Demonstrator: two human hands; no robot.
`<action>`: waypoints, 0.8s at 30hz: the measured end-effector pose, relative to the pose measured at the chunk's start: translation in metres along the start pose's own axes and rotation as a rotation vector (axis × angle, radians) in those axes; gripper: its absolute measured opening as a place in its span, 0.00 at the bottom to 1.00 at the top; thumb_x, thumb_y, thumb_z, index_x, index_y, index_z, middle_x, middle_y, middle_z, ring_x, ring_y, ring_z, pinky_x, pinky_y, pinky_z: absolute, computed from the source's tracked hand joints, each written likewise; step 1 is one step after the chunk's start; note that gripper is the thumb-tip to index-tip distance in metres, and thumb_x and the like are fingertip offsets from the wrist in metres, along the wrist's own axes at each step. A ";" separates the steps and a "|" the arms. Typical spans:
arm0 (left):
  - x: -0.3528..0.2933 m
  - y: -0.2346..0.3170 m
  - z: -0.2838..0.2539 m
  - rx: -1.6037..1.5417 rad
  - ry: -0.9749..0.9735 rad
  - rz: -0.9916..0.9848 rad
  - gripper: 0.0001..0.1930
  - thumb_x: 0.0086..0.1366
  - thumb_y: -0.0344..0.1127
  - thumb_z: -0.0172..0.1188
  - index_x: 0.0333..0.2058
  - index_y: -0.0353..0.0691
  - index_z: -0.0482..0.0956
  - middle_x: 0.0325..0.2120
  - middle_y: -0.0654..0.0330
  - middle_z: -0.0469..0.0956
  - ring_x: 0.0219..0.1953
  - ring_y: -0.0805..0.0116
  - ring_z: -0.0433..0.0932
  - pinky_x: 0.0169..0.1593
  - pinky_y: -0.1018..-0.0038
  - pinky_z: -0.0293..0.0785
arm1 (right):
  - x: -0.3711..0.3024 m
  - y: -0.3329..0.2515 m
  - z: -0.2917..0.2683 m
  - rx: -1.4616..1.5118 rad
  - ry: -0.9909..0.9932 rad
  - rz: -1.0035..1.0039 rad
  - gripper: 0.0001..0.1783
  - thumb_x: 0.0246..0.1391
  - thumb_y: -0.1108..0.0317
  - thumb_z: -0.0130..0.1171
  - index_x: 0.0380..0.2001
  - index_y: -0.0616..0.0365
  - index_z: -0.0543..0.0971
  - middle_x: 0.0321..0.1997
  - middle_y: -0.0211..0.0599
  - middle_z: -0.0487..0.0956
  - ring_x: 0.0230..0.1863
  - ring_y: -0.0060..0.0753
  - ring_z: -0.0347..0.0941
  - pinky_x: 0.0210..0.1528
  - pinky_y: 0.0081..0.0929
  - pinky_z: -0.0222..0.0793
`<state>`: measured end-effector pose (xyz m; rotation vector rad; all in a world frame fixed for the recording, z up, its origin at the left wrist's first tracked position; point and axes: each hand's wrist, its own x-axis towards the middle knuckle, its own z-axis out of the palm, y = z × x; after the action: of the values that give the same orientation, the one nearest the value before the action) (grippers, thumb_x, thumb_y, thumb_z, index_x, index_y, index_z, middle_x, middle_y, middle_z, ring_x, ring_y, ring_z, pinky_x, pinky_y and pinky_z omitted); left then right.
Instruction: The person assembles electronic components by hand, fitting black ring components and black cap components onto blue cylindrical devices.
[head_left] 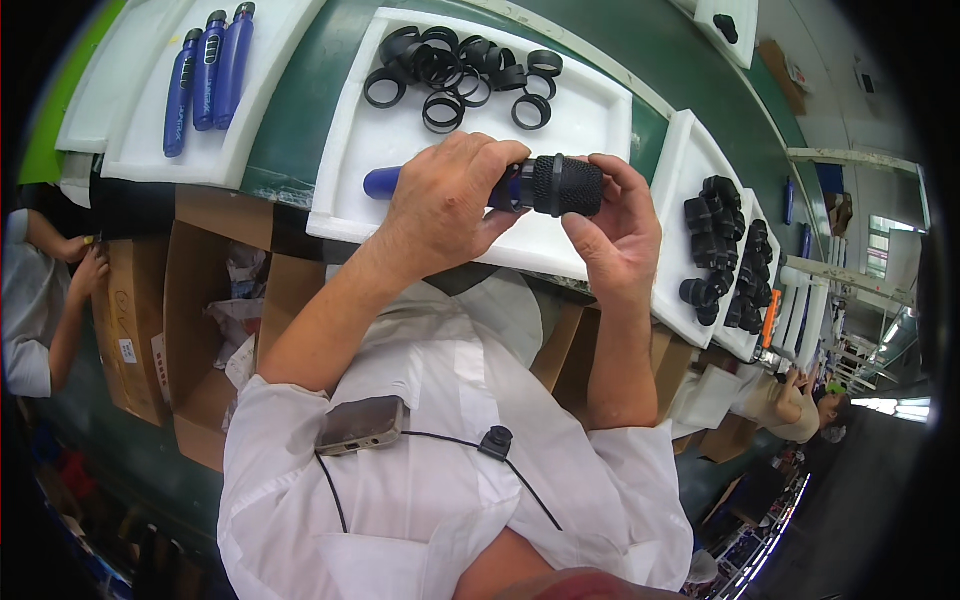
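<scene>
Blue microphone (382, 183) with black mesh head (572, 186); left hand (440, 208) tight round the body; right hand (625, 232) in fingertip grip on head

Ceiling strip lights (908, 408) glared at the right of the frame. Central illumination was bright. Fisheye distortion bowed edges toward black corners.

One bench (309, 112), green-topped, spans the top; one pale rail (562, 36) runs along it. One green floor (185, 495), lower left. One window (880, 247), right. Bright strip lights (908, 408), far right.
</scene>
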<state>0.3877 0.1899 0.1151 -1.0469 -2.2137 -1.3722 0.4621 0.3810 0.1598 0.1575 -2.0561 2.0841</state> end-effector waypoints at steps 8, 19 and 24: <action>-0.001 0.000 0.000 -0.016 0.003 0.011 0.32 0.45 0.29 0.75 0.51 0.42 0.73 0.36 0.58 0.77 0.39 0.55 0.78 0.39 0.61 0.73 | 0.002 -0.016 -0.007 -0.177 -0.083 0.107 0.33 0.51 0.79 0.69 0.60 0.70 0.70 0.55 0.46 0.77 0.55 0.35 0.77 0.62 0.35 0.72; -0.006 0.004 0.000 0.022 -0.028 -0.008 0.38 0.39 0.27 0.76 0.54 0.40 0.74 0.38 0.53 0.80 0.39 0.53 0.80 0.41 0.62 0.77 | 0.012 -0.037 -0.009 -0.643 -0.294 0.009 0.30 0.46 0.77 0.73 0.54 0.69 0.76 0.47 0.50 0.81 0.44 0.36 0.81 0.48 0.30 0.77; -0.007 0.002 -0.002 0.030 -0.079 -0.007 0.37 0.40 0.29 0.77 0.53 0.40 0.74 0.40 0.53 0.79 0.42 0.53 0.79 0.43 0.61 0.76 | 0.015 -0.033 -0.011 -0.669 -0.278 0.098 0.27 0.53 0.63 0.74 0.50 0.69 0.78 0.35 0.44 0.82 0.32 0.29 0.79 0.36 0.26 0.76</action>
<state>0.3933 0.1855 0.1133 -1.1016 -2.2891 -1.3184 0.4552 0.3933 0.1950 0.2477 -2.8503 1.3620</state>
